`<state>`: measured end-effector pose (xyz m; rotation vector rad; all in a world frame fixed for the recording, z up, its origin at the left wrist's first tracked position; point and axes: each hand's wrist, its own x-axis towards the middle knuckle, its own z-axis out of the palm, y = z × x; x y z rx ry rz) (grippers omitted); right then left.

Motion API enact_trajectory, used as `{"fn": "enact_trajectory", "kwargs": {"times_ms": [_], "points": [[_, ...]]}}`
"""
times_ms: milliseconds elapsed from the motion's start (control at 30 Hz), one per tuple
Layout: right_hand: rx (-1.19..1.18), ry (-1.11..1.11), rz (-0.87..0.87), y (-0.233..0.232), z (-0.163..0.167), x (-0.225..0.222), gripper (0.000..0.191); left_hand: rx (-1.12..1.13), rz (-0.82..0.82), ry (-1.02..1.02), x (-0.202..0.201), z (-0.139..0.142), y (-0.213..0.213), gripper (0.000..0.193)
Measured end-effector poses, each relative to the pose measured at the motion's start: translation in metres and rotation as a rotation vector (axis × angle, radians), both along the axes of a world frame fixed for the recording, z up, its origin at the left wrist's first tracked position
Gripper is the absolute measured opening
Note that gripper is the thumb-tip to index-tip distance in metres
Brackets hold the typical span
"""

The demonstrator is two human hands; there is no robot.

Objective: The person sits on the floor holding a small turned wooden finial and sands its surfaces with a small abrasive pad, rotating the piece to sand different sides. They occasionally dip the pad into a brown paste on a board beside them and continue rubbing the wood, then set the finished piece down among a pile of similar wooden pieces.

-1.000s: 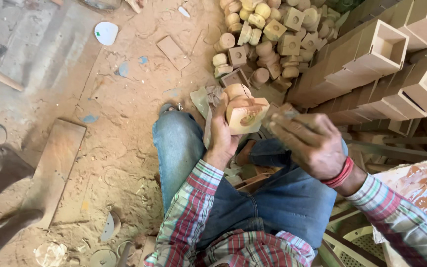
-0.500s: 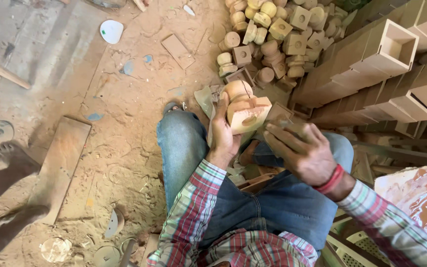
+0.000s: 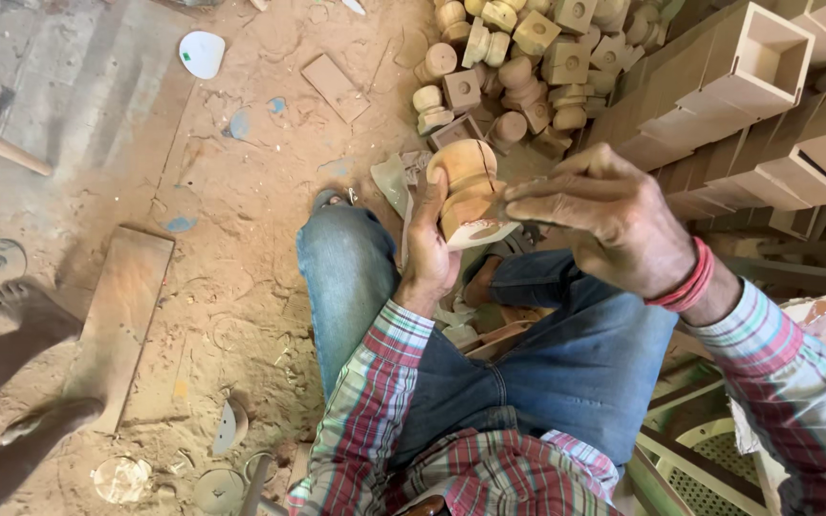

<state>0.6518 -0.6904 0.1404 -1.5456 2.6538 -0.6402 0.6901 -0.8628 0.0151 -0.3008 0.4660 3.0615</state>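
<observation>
My left hand (image 3: pixel 429 250) grips a turned wooden piece (image 3: pixel 468 191) with a round knob top and a square base, held above my knees. My right hand (image 3: pixel 604 215) is at the base of that piece, fingers pinched together against its edge; what they pinch is too small to tell. A red band circles my right wrist. I sit on a dusty floor in blue jeans and a plaid shirt.
A heap of similar turned wooden pieces (image 3: pixel 518 57) lies ahead. Stacked open wooden boxes (image 3: pixel 767 86) stand at the right. A wooden plank (image 3: pixel 121 315) lies at the left, beside another person's bare feet (image 3: pixel 35 311). Scraps and discs litter the floor.
The left hand has turned the wooden piece so its base faces more toward me. The right hand has moved up and closed in on the base.
</observation>
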Motion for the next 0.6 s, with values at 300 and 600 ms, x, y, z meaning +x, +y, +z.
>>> {"fn": "enact_trajectory", "kwargs": {"times_ms": [300,600], "points": [[0.156,-0.002,0.175,0.014,0.018,-0.009,0.057,-0.045,-0.147,0.046,0.002,0.007,0.002,0.057],[-0.076,-0.471,-0.327,0.037,0.022,0.007,0.029,0.124,-0.128,-0.014,0.007,0.006,-0.011,0.058]]}}
